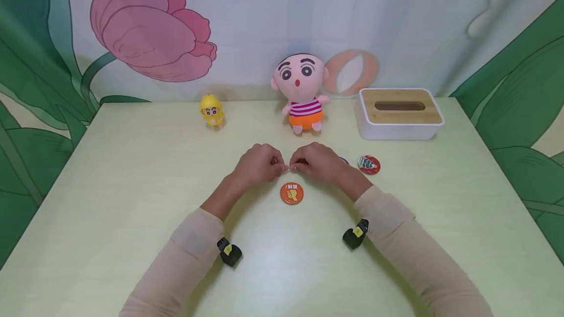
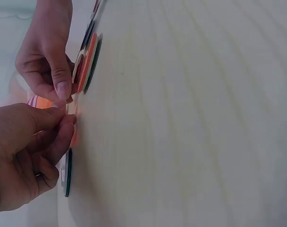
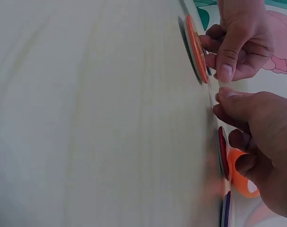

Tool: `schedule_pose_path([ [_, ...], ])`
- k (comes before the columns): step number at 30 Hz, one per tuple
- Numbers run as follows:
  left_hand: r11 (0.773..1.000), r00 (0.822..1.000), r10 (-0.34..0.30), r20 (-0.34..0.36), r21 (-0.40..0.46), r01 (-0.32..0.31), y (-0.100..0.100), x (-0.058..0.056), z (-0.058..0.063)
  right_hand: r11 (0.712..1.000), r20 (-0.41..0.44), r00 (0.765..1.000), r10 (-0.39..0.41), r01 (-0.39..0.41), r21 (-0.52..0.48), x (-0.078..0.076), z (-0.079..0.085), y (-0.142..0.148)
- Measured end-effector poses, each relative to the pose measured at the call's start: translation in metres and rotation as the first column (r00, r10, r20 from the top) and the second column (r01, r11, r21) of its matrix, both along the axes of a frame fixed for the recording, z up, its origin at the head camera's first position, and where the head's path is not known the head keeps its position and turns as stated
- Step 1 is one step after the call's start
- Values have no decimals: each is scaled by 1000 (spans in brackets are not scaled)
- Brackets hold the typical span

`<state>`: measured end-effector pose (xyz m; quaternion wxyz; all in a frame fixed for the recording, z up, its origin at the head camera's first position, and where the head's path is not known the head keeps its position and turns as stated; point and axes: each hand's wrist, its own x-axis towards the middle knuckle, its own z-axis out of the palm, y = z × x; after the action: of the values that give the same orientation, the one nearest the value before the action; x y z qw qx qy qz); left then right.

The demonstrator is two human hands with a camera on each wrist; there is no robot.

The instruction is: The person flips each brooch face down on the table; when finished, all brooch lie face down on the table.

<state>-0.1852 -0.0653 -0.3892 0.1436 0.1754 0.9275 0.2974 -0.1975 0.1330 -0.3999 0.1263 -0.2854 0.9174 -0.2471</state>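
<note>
Leftmost, a yellow toy (image 1: 212,110) stands near the back of the table (image 1: 110,199). Next, the left hand (image 1: 263,163) pinches a pale bit (image 1: 287,167), too small to identify, between thumb and finger. Just nearer the person lies an orange badge (image 1: 292,193); behind sits a doll (image 1: 303,93). The right hand (image 1: 318,162) pinches the bit's other side, probably to steady it, partly hiding a blue-edged badge (image 1: 344,160). Beyond are a red badge (image 1: 369,165) and a tissue box (image 1: 400,132).
</note>
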Motion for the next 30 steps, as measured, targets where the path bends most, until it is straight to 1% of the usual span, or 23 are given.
schedule_pose_path([
  [4, 1000, 1000, -5, 13, -21, 5, -1, 0, 1, 1000, 18, 1000, 25, -25, -3, 1, 2, 1],
  [8, 1000, 1000, -15, -11, -5, 15, -4, 3, 0, 999, 3, 999, 37, -37, -11, 3, 3, 4],
  [10, 1000, 1000, -21, -24, 4, 21, -6, 6, 0, 999, 1, 999, 44, -44, -10, 4, 3, 5],
  [14, 999, 999, -32, -20, 32, 32, -12, 13, -1, 997, -5, 997, 71, -71, -4, 10, 5, 9],
  [18, 997, 998, -50, -26, 61, 52, -18, 22, -2, 997, -5, 997, 81, -81, -6, 18, 5, 13],
  [21, 995, 999, -51, -14, 81, 52, -19, 28, -1, 998, 20, 998, 63, -63, -33, 25, 4, 16],
  [26, 995, 998, -41, 36, 90, 38, -18, 37, 1, 996, 93, 996, 16, -8, -84, 37, 5, 21],
  [30, 996, 998, -31, 49, 89, 27, -16, 41, -2, 997, 146, 989, -26, 37, -75, 46, 6, 22],
])
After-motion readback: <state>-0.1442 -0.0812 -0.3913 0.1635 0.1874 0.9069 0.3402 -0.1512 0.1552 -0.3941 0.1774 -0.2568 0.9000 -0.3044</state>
